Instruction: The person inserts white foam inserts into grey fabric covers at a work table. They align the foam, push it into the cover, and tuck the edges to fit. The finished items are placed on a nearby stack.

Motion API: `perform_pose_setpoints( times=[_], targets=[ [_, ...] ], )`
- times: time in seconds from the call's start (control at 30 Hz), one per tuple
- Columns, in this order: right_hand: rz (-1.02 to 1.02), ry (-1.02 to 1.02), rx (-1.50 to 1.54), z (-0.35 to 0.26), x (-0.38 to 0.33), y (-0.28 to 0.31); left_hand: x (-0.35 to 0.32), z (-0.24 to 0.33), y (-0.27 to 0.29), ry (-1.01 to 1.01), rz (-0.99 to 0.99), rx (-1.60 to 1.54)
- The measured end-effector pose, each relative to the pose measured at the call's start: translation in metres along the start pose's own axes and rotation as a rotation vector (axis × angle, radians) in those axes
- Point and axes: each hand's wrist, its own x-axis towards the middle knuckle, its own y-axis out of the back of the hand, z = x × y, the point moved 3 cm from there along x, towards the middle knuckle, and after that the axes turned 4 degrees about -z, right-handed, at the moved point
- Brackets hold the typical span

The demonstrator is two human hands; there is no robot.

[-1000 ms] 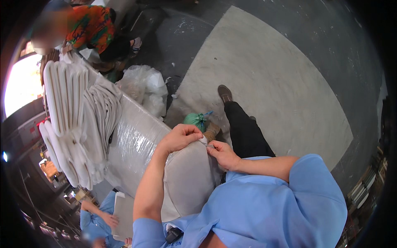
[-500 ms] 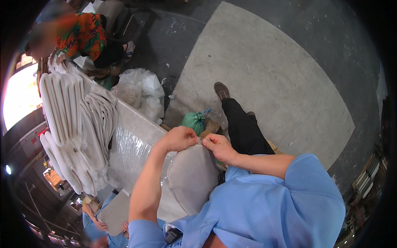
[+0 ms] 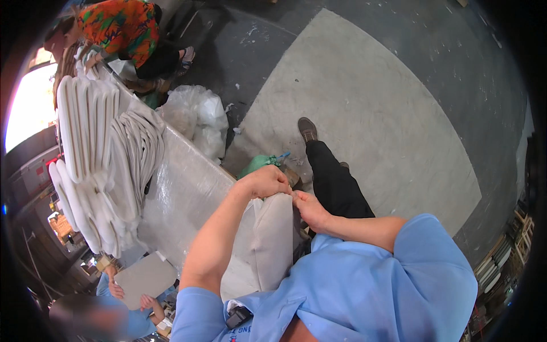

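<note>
A light grey fabric-covered cushion (image 3: 272, 242) stands against the front of my body, at the near edge of the table. My left hand (image 3: 266, 181) is bent over its far top corner, with fingertips pinched on the fabric. Just to the right, my right hand (image 3: 311, 211) pinches the same corner between thumb and fingers. The two sets of fingertips almost meet. Whatever small edge or fastener lies between them is hidden by the fingers. The cushion's white side faces the table (image 3: 185, 181), which is wrapped in clear plastic film.
Folded white and grey covers (image 3: 88, 134) are piled on the table's left part. Clear plastic bags (image 3: 196, 117) and a green bag (image 3: 257, 164) lie on the floor beyond. A co-worker in an orange patterned shirt (image 3: 122, 28) bends at the far left; another holds a grey panel (image 3: 147, 278) at lower left.
Both hands have shifted slightly right along the cushion's top. The cushion has turned, showing more of its white side. The lower-left co-worker's panel has moved up in view.
</note>
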Motion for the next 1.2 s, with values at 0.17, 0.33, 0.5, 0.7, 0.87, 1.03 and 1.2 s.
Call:
perform_pose_setpoints(
  times=[0.17,0.33,0.5,0.7,0.87,1.03,1.2],
  targets=[
    [0.058,0.044,-0.085,-0.003,0.021,0.004,0.007,-0.04,-0.011,-0.032,0.247,-0.413],
    [0.101,0.017,-0.094,-0.015,0.035,-0.004,0.008,-0.066,-0.033,-0.073,0.521,-0.72],
    [0.129,-0.039,-0.103,-0.016,0.049,-0.007,0.008,-0.076,-0.044,-0.119,0.737,-0.754],
    [0.099,-0.104,-0.242,-0.016,0.066,-0.002,0.013,-0.098,-0.052,-0.139,0.805,-0.849],
    [0.077,-0.158,-0.17,-0.008,0.081,-0.006,0.019,-0.101,-0.056,-0.127,0.95,-0.722],
    [0.12,-0.295,0.056,-0.011,0.068,-0.007,0.03,-0.091,-0.047,-0.042,0.967,-0.491],
    [0.085,-0.291,-0.048,-0.038,0.041,0.024,0.04,-0.04,-0.038,-0.11,0.853,-0.347]
  ],
)
